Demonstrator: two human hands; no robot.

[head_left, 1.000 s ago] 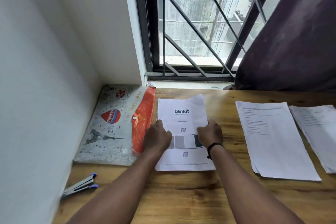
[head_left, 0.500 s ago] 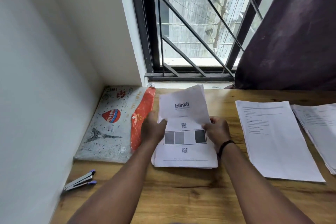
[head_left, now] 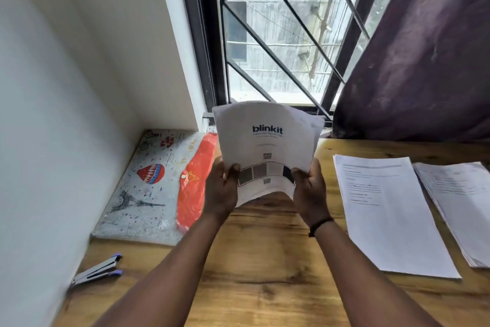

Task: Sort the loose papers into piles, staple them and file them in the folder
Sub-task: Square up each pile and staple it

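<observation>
Both hands, left (head_left: 221,188) and right (head_left: 309,188), now grip the stack (head_left: 265,146) I see lifted off the table (head_left: 265,260), upright and bowed; I judge squaring comes before the stapler (head_left: 96,271)

Count: 3 paper stacks, 1 in my hands (head_left: 265,146), 2 flat on desk, middle stack (head_left: 384,210) and right stack (head_left: 461,207). 1 folder (head_left: 148,186). 1 stapler (head_left: 96,272). 2 hands: left hand (head_left: 221,188), right hand (head_left: 310,191).
</observation>
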